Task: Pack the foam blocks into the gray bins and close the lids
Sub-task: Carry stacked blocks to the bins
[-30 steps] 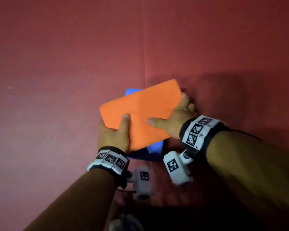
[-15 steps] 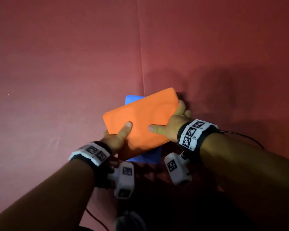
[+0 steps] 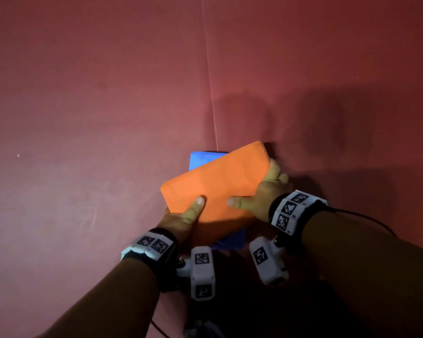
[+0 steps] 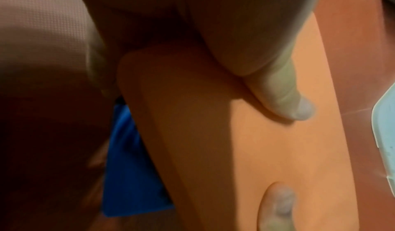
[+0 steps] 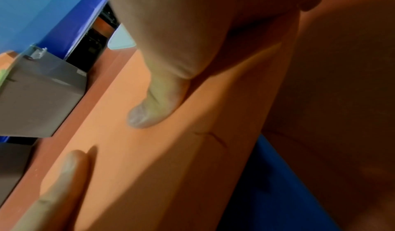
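My forearms are bare, with no sleeves. On my left wrist (image 3: 150, 247) I wear a black band faced with white tiles, each printed with a black square-code marker. A white, boxy camera unit (image 3: 202, 273) hangs off that band on a short mount, carrying two more black square-code markers on its faces. My right wrist (image 3: 294, 211) wears the same kind of black band with white marker tiles, three showing. Its own white camera unit (image 3: 268, 261) has one marker showing. A thin black cable (image 3: 366, 217) runs from the right band back along my forearm.
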`<state>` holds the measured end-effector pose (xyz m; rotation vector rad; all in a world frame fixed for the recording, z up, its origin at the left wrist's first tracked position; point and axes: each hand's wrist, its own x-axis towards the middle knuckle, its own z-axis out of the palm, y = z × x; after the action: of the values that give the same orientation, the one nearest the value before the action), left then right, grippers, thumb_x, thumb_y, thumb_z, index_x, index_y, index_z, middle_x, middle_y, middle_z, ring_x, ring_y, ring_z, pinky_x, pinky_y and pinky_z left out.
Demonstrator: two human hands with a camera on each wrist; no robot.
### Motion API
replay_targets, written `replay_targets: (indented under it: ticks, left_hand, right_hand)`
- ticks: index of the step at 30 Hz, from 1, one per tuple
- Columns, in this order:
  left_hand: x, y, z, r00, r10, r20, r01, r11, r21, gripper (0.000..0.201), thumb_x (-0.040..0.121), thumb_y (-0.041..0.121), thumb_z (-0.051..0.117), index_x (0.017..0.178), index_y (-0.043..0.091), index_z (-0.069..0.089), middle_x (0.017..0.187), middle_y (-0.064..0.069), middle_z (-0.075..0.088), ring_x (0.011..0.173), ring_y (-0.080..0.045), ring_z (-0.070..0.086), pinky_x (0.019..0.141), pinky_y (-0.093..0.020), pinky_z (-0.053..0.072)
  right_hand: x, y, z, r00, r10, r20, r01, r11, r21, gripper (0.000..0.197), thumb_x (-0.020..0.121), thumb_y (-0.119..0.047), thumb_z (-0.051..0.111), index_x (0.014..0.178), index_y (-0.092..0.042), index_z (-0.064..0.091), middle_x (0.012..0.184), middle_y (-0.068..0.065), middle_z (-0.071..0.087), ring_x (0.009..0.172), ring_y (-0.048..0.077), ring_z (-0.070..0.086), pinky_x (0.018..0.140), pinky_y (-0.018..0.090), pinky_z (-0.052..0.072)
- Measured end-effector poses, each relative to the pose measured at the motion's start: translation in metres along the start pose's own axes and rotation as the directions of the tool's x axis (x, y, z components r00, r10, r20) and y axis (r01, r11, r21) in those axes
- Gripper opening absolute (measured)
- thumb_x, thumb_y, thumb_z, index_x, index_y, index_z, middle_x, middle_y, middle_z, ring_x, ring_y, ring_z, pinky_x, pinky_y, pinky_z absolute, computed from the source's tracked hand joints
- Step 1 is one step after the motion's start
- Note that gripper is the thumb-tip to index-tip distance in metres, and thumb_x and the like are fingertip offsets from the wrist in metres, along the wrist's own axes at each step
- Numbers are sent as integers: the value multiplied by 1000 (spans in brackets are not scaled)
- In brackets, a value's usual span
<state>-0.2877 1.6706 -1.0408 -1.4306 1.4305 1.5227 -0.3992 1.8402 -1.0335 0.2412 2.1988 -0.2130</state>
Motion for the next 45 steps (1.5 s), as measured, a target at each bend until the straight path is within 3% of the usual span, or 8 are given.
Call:
replay_targets:
  ticks: [4, 8, 14, 20, 28, 31, 39, 45]
  left_hand:
    - [10, -7, 2, 1000, -30, -9, 29, 998, -50, 114, 30, 86, 72, 125, 26, 53, 113, -3, 66, 91, -26, 67, 77, -39, 56]
    - [1, -1, 5, 996, -49, -70, 52, 998, 37, 63, 76, 65, 62, 122, 23, 51, 103, -4, 60, 80, -24, 60, 72, -32, 46]
    - [3, -9, 5, 997, -61, -54, 62, 998, 16, 85, 53, 85, 63, 100, 14, 65, 86, -14, 75, 75, -36, 71, 75, -46, 58]
    - [-9, -27, 25, 976, 22, -217, -68, 976, -208, 71, 73, 75, 59, 101, 10, 62, 90, -15, 70, 75, -31, 68, 70, -38, 56]
    - [-29, -122, 39, 960, -120, -254, -18, 875, -484, 104, 28, 87, 69, 98, 11, 59, 103, -13, 69, 85, -37, 70, 86, -59, 51]
    - [-34, -123, 59, 972, -62, -226, -52, 882, -467, 95, 33, 87, 67, 96, 16, 57, 112, -11, 65, 94, -33, 67, 91, -57, 49]
    - [-17, -113, 96, 931, -110, -349, -140, 775, -616, 62, 74, 65, 66, 94, 7, 55, 88, -22, 66, 77, -40, 67, 80, -61, 54]
    - [-19, -101, 117, 953, -63, -295, -149, 752, -643, 49, 83, 60, 60, 89, 11, 53, 79, -16, 63, 65, -29, 60, 58, -36, 48]
  right_hand:
    - [3, -1, -3, 1000, 6, 27, -6, 1000, 13, 144, 45, -73, 80, 150, -29, -9, 145, 11, 25, 133, 34, 34, 108, 45, 31]
    - [2, -3, -8, 996, 17, 88, -14, 999, -33, 149, 43, -76, 79, 148, -27, -15, 147, 12, 19, 135, 35, 32, 109, 46, 29]
    - [6, -2, -1, 998, -25, 63, 25, 1000, 12, 150, 40, -74, 82, 147, -28, -13, 142, 12, 18, 133, 34, 33, 112, 51, 28]
    - [-9, 5, 2, 986, -151, -73, 157, 985, 78, 139, 47, -68, 84, 148, -19, 1, 142, 14, 27, 130, 35, 37, 110, 49, 31]
    - [2, -3, -24, 764, -642, -61, 637, 766, -88, 80, 65, -66, 70, 133, -29, 52, 133, 2, 54, 122, 26, 52, 105, 39, 42]
    - [17, -4, -28, 802, -592, 79, 588, 762, -272, 93, 62, -74, 63, 141, -29, 45, 152, 7, 35, 138, 29, 36, 113, 40, 31]
    - [36, 26, -32, 783, -619, 50, 617, 785, 51, 73, 76, -72, 55, 122, -16, 50, 114, 4, 60, 102, 26, 58, 89, 37, 47]
    - [47, 68, -44, 846, -530, 54, 516, 840, 167, 89, 69, -81, 52, 128, -14, 47, 119, 5, 59, 105, 28, 58, 87, 39, 45]
